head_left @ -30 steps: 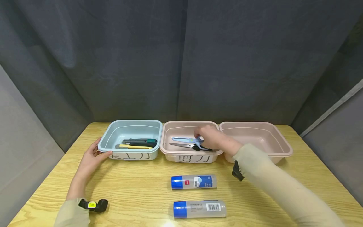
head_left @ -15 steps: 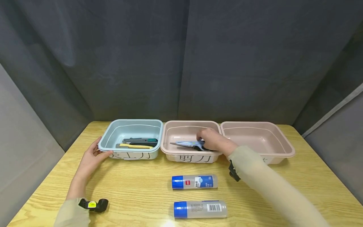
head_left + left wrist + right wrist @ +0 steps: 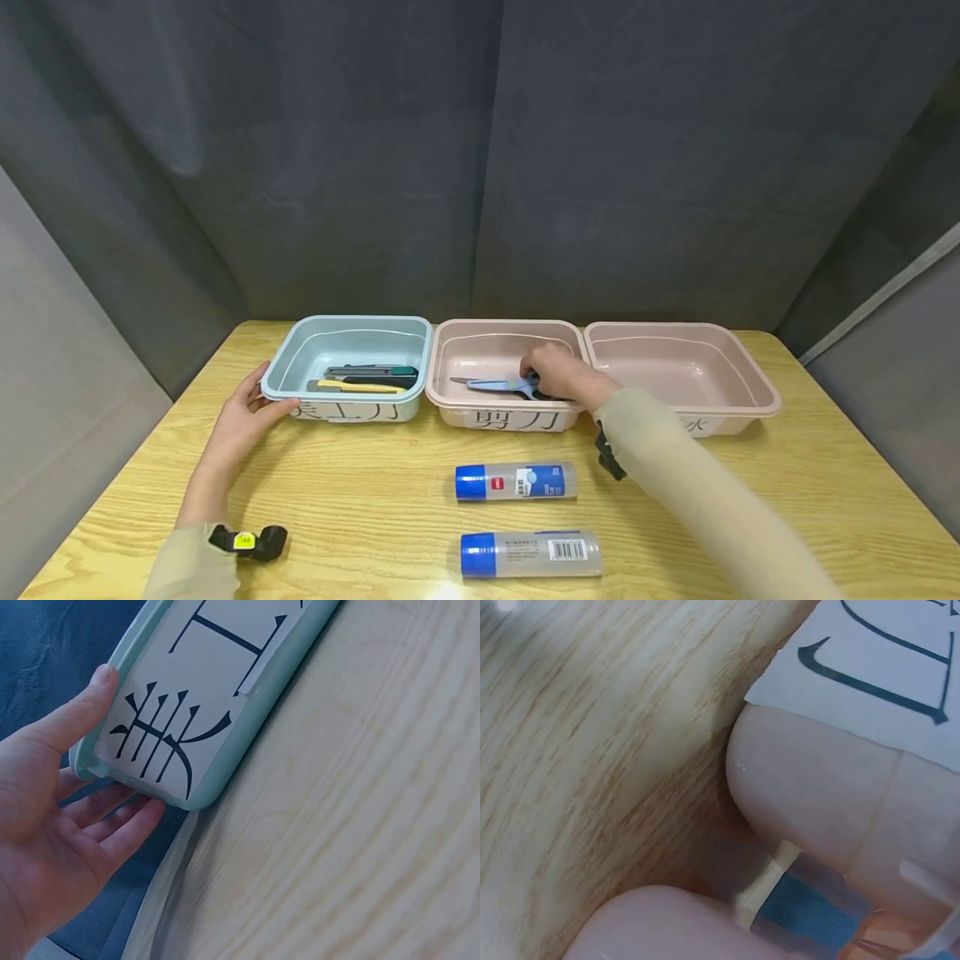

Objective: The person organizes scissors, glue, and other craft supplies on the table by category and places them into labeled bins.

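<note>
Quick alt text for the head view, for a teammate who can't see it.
A person's right hand is at the handles of light-blue scissors inside the middle pink bin. The left hand holds the corner of a blue bin containing cutters. Two blue-capped bottles lie on the wooden table in front.

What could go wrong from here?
Snag: the blue scissors, at the right hand, overlap a dark blade in the middle bin; they could catch, or an edge might nick fingers.

Roll: both blue-capped bottles lie on their sides, so a bump from the right sleeve could set one rolling.

Shift: the left hand grips the corner of the blue bin; a tug might slide it and jostle the cutters.
</note>
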Tool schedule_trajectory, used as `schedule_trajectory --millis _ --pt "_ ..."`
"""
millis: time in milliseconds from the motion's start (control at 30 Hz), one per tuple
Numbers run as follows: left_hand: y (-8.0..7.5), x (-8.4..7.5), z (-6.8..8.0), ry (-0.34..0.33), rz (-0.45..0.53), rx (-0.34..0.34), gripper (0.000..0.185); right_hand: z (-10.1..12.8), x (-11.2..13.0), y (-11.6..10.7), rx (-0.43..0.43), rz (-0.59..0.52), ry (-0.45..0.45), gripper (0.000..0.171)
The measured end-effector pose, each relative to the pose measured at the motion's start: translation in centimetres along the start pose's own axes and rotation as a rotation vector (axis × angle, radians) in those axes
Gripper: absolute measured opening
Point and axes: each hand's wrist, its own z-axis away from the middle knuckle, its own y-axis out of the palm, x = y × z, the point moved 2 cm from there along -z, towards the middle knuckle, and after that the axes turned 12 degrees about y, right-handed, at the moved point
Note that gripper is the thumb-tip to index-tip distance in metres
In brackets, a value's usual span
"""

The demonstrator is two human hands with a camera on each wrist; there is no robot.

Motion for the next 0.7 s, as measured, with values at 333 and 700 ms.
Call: schedule_trajectory --millis 333,700 --pt "0.04 0.04 -0.1 0.003 0.013 0.003 0.088 -0.39 -0.2 0.39 0.067 -0.047 0.085 0.029" --pt "0.05 0.18 -0.12 -0.005 0.01 0.007 0.089 -0.22 -0.1 -0.12 0.055 -0.048 0.09 0.029"
